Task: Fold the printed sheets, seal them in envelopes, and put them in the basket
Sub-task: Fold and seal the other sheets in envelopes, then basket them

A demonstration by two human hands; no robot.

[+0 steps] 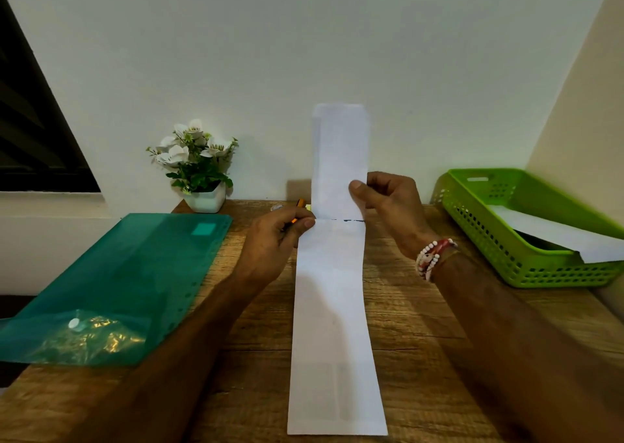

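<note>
Now the right hand [388, 206] pinches the upright folded sheet [339, 159] between thumb and fingers, while the left hand [273, 240] pinches the envelope [332, 324] at its mouth.

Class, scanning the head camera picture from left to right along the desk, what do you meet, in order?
Teal folder → left hand → white paper → right hand → green basket.

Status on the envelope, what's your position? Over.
Left hand pinches envelope mouth. Right hand pinches folded sheet, upright at the mouth. Path to basket open.
</note>
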